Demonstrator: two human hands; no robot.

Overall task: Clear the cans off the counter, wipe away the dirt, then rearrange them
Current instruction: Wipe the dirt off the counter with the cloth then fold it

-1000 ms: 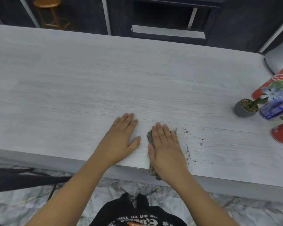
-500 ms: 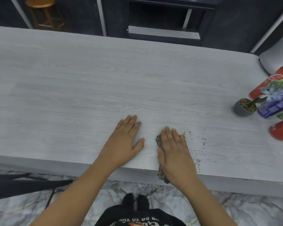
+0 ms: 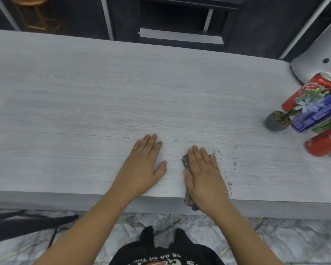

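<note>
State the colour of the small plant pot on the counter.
Grey: the plant pot shows best in the head view, beside the cans.

This looks like a home kitchen or bar area. A long pale grey wood-grain worktop [image 3: 122, 96] runs across the view like a breakfast bar, with a round-seated brown wooden stool [image 3: 30, 10] standing beyond its far edge. Behind it are dark cabinet fronts with a recessed black opening and a grey metal shelf [image 3: 181, 36]. The floor below is grey-veined white marble tile [image 3: 287, 240]. Red soft-drink cans [image 3: 323, 145], a blue drink can [image 3: 317, 111] and a small grey pot holding a flowering plant [image 3: 275, 123] cluster at the right end, household clutter rather than shop stock.
</note>
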